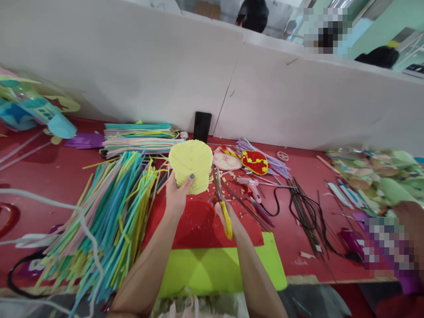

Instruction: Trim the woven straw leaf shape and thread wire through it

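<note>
In front of me, my left hand (177, 194) grips a pale yellow rounded piece (190, 163) that looks built from rows of fuzzy pipe cleaners; the thumb lies on its face. My right hand (225, 212) is wrapped around the yellow handles of a pair of scissors (227, 221). The scissor blades point up and away, just right of the yellow piece, and look slightly parted. Beneath both hands lies a red sheet (195, 225) over a lime green board (205, 269), with small yellow clippings scattered beyond it.
Bundles of coloured pipe cleaners (109, 221) cover the left side. A black phone (202, 126) leans on the white partition (149, 75). Right of centre lie a red and yellow decorated piece (255, 162), a pink glue gun (251, 186) and dark cables. Another person's arm (409, 229) reaches in at far right.
</note>
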`<state>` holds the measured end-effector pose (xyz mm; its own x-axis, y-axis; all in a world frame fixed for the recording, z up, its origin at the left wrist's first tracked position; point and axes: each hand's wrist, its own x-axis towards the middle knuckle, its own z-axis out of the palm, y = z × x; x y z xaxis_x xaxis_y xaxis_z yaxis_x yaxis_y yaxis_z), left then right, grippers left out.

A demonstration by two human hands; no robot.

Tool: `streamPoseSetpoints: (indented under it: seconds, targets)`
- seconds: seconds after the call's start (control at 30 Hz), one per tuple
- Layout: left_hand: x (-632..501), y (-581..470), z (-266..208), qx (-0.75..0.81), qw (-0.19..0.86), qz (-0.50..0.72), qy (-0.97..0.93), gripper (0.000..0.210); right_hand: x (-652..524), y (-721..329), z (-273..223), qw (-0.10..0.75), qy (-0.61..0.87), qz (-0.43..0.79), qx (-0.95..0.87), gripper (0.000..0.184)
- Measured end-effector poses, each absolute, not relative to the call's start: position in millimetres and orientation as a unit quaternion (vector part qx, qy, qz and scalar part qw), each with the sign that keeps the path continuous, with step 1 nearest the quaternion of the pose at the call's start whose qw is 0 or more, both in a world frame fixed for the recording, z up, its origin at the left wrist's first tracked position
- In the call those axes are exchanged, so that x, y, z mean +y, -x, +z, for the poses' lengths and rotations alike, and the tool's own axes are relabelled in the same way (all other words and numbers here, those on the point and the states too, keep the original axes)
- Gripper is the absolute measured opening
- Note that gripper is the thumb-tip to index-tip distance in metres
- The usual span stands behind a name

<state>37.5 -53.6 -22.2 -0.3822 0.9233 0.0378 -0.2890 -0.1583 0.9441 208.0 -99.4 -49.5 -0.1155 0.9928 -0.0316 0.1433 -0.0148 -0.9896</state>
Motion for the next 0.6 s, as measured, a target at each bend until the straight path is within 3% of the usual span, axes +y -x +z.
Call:
streamPoseSetpoints:
  seconds: [0.13, 0.33, 0.6]
  targets:
    - [-54.1, -38.5, -20.7, 0.488, 0.425, 0.679, -0.348, 0.055, -106.5, -206.0, -43.8, 0.397, 0.51, 0.503, -0.574, 0.033]
    - [-56.8, -39.1, -19.8, 0.495, 0.455, 0.627, -0.394, 0.046, -100.8, -203.5, -25.7, 0.415, 0.51, 0.498, -0.565, 0.031]
    - [-59.7, -41.1, -10.6, 0.52, 0.412, 0.594, -0.455, 0.039, -96.6, -207.9, -25.3, 0.414, 0.523, 0.499, -0.553, 0.028]
